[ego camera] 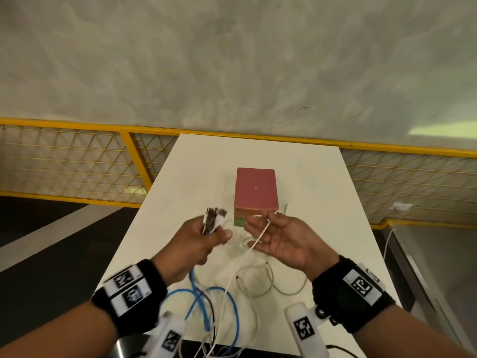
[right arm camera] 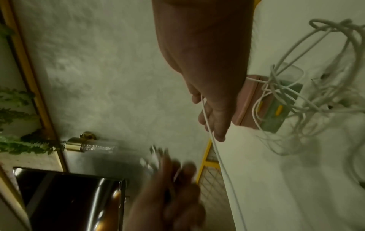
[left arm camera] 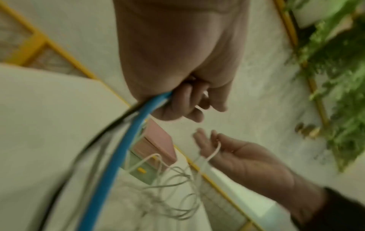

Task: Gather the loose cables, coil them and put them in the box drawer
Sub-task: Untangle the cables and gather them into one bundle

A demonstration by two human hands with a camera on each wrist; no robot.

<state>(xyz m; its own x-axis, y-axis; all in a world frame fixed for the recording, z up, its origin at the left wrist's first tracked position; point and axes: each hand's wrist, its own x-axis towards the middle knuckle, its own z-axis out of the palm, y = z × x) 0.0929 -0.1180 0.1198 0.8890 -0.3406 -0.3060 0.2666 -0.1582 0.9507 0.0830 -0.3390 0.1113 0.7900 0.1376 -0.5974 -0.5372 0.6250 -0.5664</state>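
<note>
My left hand (ego camera: 215,232) is raised over the white table (ego camera: 309,192) and grips a bundle of cable ends, whose plugs (ego camera: 214,215) stick up from the fist. A blue cable (ego camera: 206,306) and a black cable (left arm camera: 65,168) hang from that fist (left arm camera: 183,106). My right hand (ego camera: 260,228) is palm up with straight fingers, and a thin white cable (ego camera: 254,244) is draped across them (right arm camera: 214,118). Just beyond both hands stands the pink box (ego camera: 255,189), its green drawers (right arm camera: 276,112) closed. Tangled white cables (right arm camera: 316,93) lie before it.
Loose grey-white loops (ego camera: 260,280) lie on the table near its front edge. A yellow mesh railing (ego camera: 77,161) runs behind and beside the table. A wall socket (ego camera: 401,206) with a cord sits at the right. Plants (left arm camera: 335,62) and a dark glossy panel (right arm camera: 69,195) are off-table.
</note>
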